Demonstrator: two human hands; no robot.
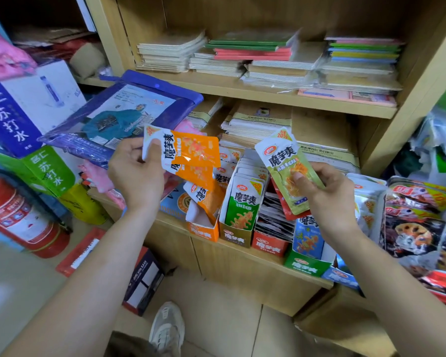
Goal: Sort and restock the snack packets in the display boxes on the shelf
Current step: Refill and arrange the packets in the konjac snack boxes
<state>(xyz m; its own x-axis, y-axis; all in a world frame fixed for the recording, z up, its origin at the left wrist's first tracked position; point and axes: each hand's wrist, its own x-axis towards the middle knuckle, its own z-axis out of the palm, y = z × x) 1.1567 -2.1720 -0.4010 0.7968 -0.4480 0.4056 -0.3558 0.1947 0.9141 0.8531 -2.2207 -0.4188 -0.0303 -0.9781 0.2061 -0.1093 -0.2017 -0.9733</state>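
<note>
Four upright cardboard display boxes (237,235) line the wooden shelf (255,264). Above their left end, left hand (137,173) thumb-pinches orange foil packets (191,155); above their right, right hand (330,191) pinches one pale-green packet (286,163). Sorting step, by judgement; next: match each to its box.

Soft, even indoor light for us here, shadows faint. We see it dim up at eleven o'clock. Glare glints off the foil packs (417,215) at three. Edges bow and smear; the shoe (166,328) at six is blurred.
</note>
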